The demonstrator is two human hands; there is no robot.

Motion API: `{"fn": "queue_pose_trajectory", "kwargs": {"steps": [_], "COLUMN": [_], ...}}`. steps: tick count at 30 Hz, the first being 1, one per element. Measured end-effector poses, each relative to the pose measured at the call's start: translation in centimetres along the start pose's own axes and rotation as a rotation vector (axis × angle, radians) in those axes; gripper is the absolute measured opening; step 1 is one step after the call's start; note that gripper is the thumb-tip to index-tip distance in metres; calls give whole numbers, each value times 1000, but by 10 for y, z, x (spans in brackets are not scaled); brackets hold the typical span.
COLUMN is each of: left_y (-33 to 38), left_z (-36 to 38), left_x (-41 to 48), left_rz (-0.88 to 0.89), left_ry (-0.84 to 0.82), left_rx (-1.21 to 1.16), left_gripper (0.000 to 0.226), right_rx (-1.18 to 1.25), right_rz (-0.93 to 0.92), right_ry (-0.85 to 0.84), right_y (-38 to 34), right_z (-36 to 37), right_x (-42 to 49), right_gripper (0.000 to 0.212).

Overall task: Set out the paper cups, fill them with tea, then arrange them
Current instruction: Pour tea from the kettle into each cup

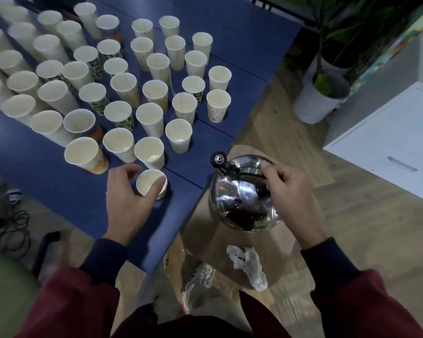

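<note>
Several paper cups (149, 120) stand upright in rows on the blue table (59, 181). Nearest the table's front edge is one paper cup (148, 182), and my left hand (128, 201) is wrapped around it from the left and front. To the right of the table, a shiny steel kettle (239, 198) with a black spout (219, 160) sits over a round wooden stool. My right hand (289, 191) grips the kettle's handle from above. The kettle's spout points toward the cups. Liquid levels inside the cups are hard to make out.
A crumpled white tissue (248, 267) lies on the round wooden stool (205, 240) below the kettle. White plant pots (313, 106) and a white cabinet (388, 140) stand at the right. Cables (12, 228) lie on the floor at the left. My shoe (200, 279) shows under the stool.
</note>
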State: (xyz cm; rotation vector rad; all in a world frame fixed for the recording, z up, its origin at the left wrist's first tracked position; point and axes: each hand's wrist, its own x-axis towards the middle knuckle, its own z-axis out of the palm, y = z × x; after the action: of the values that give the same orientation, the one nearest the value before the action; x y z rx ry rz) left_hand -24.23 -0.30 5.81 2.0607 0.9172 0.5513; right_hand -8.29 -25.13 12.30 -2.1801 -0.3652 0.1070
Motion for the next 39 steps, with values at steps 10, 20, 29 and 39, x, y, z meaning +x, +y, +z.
{"fn": "queue_pose_trajectory", "kwargs": {"steps": [10,20,29,39], "left_y": [-52,-63,-66,-56], "left_z": [-3,-5,2,-6], "left_x": [13,33,32,31], "left_rz": [9,127,173,220], "left_ry": [-250,-345,-315,-299], "left_rx": [105,28,-18,-35], "left_gripper": [100,90,55,59], "right_rx": [-4,-73,-109,-186], "right_rz": [-61,-62,-70,-76], "right_ry": [-108,-157,-171,-202], "right_y": [-52,-80,-95,-104], "right_z": [30,58,68,75], "right_x": [1,-4,-12,-17], "right_gripper": [56,67,60,54]}}
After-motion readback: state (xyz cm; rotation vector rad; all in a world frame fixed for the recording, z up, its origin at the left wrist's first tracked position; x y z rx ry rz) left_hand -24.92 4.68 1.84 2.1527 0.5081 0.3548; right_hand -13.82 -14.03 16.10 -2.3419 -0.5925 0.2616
